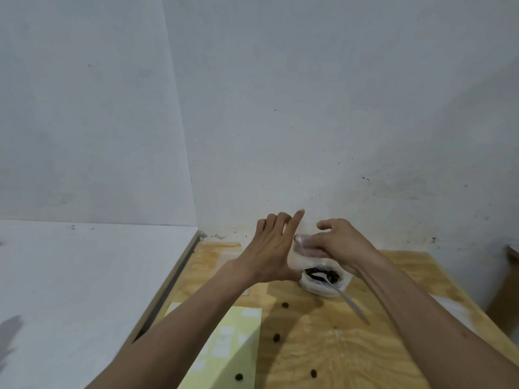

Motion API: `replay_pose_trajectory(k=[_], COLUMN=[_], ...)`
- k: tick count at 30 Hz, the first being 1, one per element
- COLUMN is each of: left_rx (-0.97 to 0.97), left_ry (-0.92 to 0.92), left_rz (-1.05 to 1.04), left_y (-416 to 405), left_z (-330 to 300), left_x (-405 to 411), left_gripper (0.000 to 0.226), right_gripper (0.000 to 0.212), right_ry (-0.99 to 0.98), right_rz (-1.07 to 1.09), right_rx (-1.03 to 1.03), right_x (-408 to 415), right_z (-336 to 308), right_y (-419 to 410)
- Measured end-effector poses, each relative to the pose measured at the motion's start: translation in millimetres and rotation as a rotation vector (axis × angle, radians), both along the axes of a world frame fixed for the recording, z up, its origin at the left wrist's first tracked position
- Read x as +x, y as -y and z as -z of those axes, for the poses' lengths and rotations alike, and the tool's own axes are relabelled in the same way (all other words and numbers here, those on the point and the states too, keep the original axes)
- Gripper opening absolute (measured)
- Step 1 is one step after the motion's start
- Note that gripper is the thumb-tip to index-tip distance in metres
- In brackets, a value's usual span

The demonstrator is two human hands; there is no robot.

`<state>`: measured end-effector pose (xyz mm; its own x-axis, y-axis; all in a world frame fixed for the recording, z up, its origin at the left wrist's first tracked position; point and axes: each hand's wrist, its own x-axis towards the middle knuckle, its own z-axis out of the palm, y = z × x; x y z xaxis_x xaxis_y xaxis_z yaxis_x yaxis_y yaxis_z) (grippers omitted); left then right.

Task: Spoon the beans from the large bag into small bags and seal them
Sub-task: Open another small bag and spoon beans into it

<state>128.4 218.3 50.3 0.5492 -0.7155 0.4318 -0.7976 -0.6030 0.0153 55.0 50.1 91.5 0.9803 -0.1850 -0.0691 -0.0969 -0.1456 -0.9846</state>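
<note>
Bare walls back the wooden table (323, 346). Both hands, left hand (272, 248) and right hand (341, 242), pinch a small bag (302, 255) above the large bag (323, 287), spoon (341, 293) resting inside; stray beans (276, 337) lie spilled; sealing seems underway.

Two bare forearms come into view from the bottom edge, with no sleeve, cuff or glove on either as far as they show. The left hand (271, 248) and right hand (341, 245) wear no ring, watch or band that I can make out, though both are a little blurred. The fingernails look short and plain.
</note>
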Motion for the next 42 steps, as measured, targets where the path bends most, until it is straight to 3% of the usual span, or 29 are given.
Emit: replay_pose_trajectory(k=[4, 7, 10, 13, 15, 18, 20, 23, 25, 28, 32, 34, 38, 40, 42], left_rx=[-0.063, -0.146, -0.178, -0.168, -0.135, -0.116, -0.140, -0.144, -0.147, -0.140, -0.080, -0.058, -0.034, -0.077, -0.143], left_ry=[0.009, -0.040, -0.109, -0.147, -0.161, -0.225, -0.263, -0.319, -0.355, -0.393, -0.425, -0.437, -0.553, -0.642, -0.719], left_rz=[0.014, 0.036, 0.032, -0.003, -0.029, -0.075, -0.108, -0.130, -0.137, -0.131, -0.116, -0.115, -0.158, -0.197, -0.214], left_y=[6.4, 7.9, 10.1, 12.0, 12.5, 9.9, 6.9, 7.1, 10.7, 19.7, 28.9, 30.8, 30.0, 29.2, 30.5], left_z=[1.4, -1.2, 0.7, 3.8, 4.6, 8.2, 11.2, 16.3, 18.6, 21.1, 26.0, 28.9, 37.2, 41.0, 41.4], left_x=[-3.6, -3.5, -2.6, -4.2, -4.8, 0.6, 3.3, 4.9, 4.1, 2.2, 0.8, 0.4, 5.9, 11.8, 15.0], left_gripper=[0.119, 0.099, 0.085, 0.079, 0.082, 0.079, 0.082, 0.085, 0.085, 0.085, 0.088, 0.088, 0.092, 0.085, 0.065], right_gripper=[0.032, 0.034, 0.024, 0.038, 0.037, 0.012, 0.033, 0.061, 0.069, 0.068, 0.034, 0.032, 0.015, 0.005, 0.019], right_ry=[0.008, 0.017, -0.011, -0.013, 0.011, 0.067, 0.077, -0.052, -0.110, -0.044, 0.287, 0.455, 0.589, 0.508, 0.331], right_rz=[-0.013, -0.029, -0.081, -0.105, -0.133, -0.062, -0.049, -0.247, -0.370, -0.446, -0.372, -0.217, 0.077, 0.230, 0.337], right_rx=[-0.030, -0.012, -0.024, -0.135, -0.251, -0.440, -0.659, -1.120, -1.314, -1.447, -1.448, -1.395, -1.346, -1.299, -1.165], right_x=[-0.3, 0.7, 3.3, 3.9, 4.4, 0.5, -5.9, -18.1, -29.9, -42.4, -47.9, -46.2, -36.5, -33.2, -29.1], right_z=[1.1, 4.0, 8.6, 8.9, 9.3, 11.5, 16.1, 32.9, 45.1, 66.8, 90.7, 97.1, 96.7, 90.1, 88.3], right_y=[2.1, 5.3, 7.4, 10.3, 14.7, 28.8, 42.3, 66.9, 79.9, 91.6, 95.8, 94.1, 87.1, 83.2, 79.5])
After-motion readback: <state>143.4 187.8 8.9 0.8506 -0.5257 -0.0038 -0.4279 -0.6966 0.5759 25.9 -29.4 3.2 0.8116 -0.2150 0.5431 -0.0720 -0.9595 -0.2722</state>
